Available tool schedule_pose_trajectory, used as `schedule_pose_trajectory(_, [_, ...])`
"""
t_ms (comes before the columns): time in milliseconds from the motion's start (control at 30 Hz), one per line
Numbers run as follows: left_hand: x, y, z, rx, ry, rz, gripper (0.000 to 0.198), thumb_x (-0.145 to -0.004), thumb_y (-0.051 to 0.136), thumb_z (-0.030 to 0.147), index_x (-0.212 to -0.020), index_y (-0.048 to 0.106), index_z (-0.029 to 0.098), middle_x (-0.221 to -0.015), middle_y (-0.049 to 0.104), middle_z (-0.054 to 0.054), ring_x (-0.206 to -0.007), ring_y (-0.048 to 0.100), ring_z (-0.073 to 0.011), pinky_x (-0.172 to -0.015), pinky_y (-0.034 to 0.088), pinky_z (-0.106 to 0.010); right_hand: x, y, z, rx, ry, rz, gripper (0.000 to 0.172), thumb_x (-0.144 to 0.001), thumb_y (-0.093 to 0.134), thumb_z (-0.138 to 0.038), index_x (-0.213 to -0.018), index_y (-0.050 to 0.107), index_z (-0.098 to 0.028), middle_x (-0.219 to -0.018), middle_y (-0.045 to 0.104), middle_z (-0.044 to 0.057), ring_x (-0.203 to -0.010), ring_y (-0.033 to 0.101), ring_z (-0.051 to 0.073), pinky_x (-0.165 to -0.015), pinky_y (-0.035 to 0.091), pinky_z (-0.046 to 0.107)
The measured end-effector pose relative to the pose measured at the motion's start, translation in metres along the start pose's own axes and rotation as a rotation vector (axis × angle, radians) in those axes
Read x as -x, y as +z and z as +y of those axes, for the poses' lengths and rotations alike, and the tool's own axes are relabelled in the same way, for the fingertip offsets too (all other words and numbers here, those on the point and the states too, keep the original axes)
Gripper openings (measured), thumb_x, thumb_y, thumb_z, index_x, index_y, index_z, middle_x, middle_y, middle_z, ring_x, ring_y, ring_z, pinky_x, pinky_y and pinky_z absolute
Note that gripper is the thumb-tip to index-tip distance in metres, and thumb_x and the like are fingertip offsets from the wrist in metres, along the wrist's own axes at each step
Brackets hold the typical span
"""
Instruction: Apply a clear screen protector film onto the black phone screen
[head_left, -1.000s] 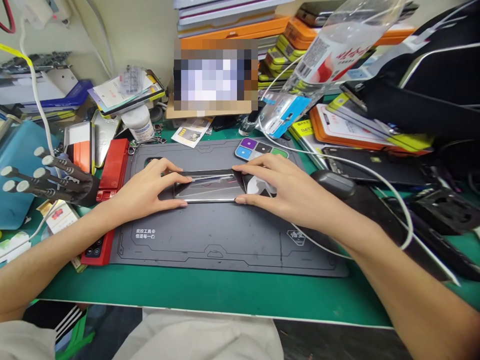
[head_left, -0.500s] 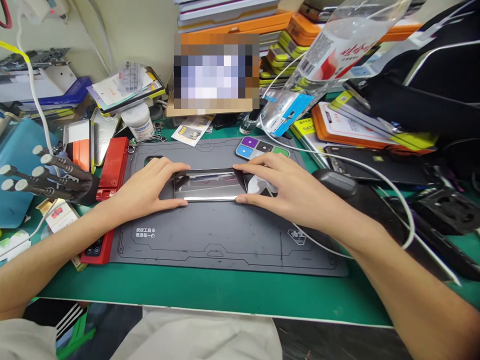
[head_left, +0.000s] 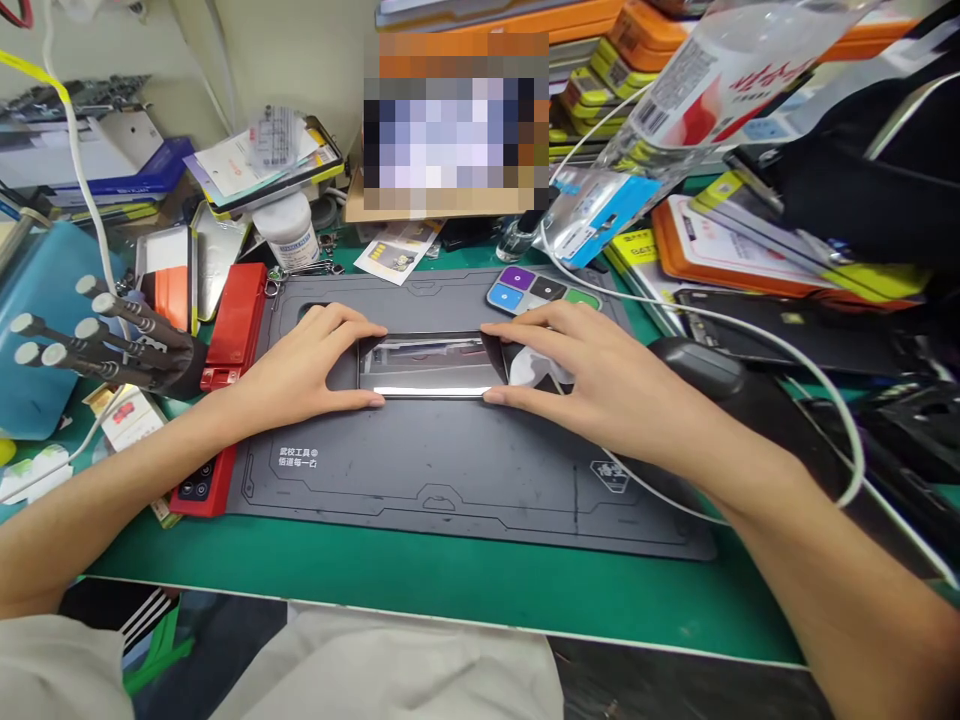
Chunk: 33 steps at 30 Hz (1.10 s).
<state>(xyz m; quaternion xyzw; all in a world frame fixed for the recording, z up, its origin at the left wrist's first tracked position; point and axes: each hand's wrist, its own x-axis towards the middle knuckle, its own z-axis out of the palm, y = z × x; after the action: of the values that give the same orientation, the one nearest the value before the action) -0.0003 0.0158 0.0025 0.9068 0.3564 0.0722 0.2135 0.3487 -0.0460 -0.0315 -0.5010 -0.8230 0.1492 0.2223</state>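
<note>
A phone with a glossy, reflective screen lies flat on the dark grey work mat. My left hand clasps its left end, thumb on the near edge and forefinger on the far edge. My right hand holds the right end the same way. A partly peeled film tab with a white patch sits under my right fingers at the phone's right end.
A red phone lies along the mat's left edge, beside a rack of screwdrivers. A coloured tile pad sits at the mat's far right. A white cable, a black mouse-like object and stacked packages crowd the right.
Both hands keep their hold on the phone's ends. The view has shifted slightly, so everything sits a little further right and higher in the frame; the reflection on the screen has changed.
</note>
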Motion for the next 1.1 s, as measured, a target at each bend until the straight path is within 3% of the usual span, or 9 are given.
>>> schedule_pose_trajectory(267, [0.0000, 0.0007, -0.0002, 0.018, -0.015, -0.002, 0.074, -0.097, 0.079, 0.065, -0.155, 0.057, 0.025, -0.147, 0.058, -0.014, -0.140, 0.055, -0.0360, -0.123, 0.047, -0.054, 0.0005, 0.0012, 0.0004, 0.016, -0.003, 0.001, 0.060, -0.104, 0.064, -0.063, -0.152, 0.069, -0.028, -0.139, 0.070, 0.016, -0.127, 0.069, 0.043, -0.110, 0.059, 0.066])
schedule_pose_trajectory(533, [0.0001, 0.0004, -0.0004, 0.017, -0.004, -0.003, 0.077, -0.096, 0.077, 0.071, -0.155, 0.058, 0.026, -0.146, 0.059, -0.014, -0.139, 0.055, -0.0368, -0.122, 0.047, -0.054, 0.0003, 0.0003, 0.0000, 0.008, 0.012, -0.012, 0.059, -0.104, 0.065, -0.063, -0.153, 0.068, -0.031, -0.139, 0.070, 0.015, -0.128, 0.068, 0.043, -0.110, 0.059, 0.065])
schedule_pose_trajectory(1100, [-0.0001, 0.0005, -0.0024, -0.046, 0.058, 0.006, 0.081, -0.096, 0.082, 0.064, -0.160, 0.056, 0.023, -0.147, 0.060, -0.015, -0.137, 0.056, -0.0367, -0.122, 0.048, -0.054, 0.0002, -0.0018, -0.0012, -0.016, 0.024, -0.018, 0.072, -0.101, 0.064, -0.070, -0.150, 0.072, -0.017, -0.137, 0.070, 0.020, -0.127, 0.068, 0.044, -0.112, 0.056, 0.063])
